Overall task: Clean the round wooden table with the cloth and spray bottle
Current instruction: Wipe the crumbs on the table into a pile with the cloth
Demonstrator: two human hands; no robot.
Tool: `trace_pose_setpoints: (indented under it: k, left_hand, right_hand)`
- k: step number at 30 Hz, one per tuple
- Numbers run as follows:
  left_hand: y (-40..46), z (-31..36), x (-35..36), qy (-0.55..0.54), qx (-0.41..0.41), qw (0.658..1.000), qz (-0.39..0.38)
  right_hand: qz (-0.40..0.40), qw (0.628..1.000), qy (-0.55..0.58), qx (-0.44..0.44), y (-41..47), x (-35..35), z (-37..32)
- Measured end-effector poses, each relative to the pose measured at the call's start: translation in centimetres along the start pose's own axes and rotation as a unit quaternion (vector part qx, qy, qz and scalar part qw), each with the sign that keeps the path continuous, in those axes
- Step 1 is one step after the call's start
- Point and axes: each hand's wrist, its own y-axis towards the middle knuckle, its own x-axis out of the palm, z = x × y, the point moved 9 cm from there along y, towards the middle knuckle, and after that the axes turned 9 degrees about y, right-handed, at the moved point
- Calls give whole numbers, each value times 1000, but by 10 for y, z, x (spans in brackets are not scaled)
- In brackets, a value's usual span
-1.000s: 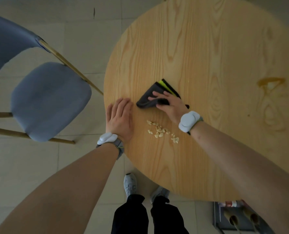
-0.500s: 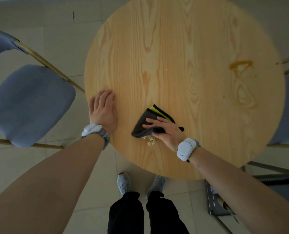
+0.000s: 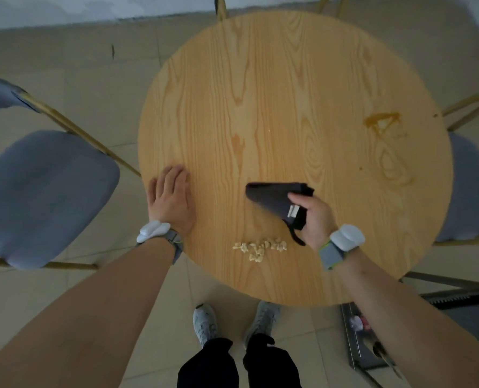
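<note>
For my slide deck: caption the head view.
Right hand holds dark cloth over round wooden table; left hand rests flat; crumbs, brown stain.

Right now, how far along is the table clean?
Early. Done: crumbs gathered into a pile near the front edge. In hand: right hand grips the dark cloth; left hand rests flat on the round wooden table. Left: crumbs off, brown stain wiped. No spray bottle in view.
</note>
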Motion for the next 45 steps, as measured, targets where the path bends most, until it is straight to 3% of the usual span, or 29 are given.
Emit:
trace_pose_setpoints:
  k: [3, 6, 9, 11, 14, 17, 29, 43, 45]
  left_hand:
    - [0, -2, -1, 4, 0, 1000, 3]
    - [-1, 0, -2, 8, -1, 1000, 10]
    - [0, -1, 0, 11, -4, 1000, 12]
    - [0, -3, 1, 10, -2, 1000, 20]
    - [-2, -5, 4, 17, 4, 999, 29]
    - [-1, -4, 5, 21, 2, 999, 27]
    - [0, -1, 5, 13, 2, 1000, 4]
    - [-2, 5, -7, 18, 2, 1000, 10]
    - [-1, 5, -9, 18, -4, 1000, 10]
  right_hand:
    - [-1, 992, 124, -4, 21, 13, -44]
    - [1, 984, 164, -63, 44, 22, -100]
    - [1, 985, 93, -142, 67, 40, -143]
    - [-21, 983, -33, -178, 81, 62, -152]
    - [-27, 960, -226, -161, 110, 84, -129]
    - [-49, 944, -306, -111, 123, 89, -88]
    - [-162, 932, -317, -71, 22, 35, -3]
    - [-114, 965, -232, -38, -70, -3, 74]
    - [-112, 977, -176, -38, -73, 0, 73]
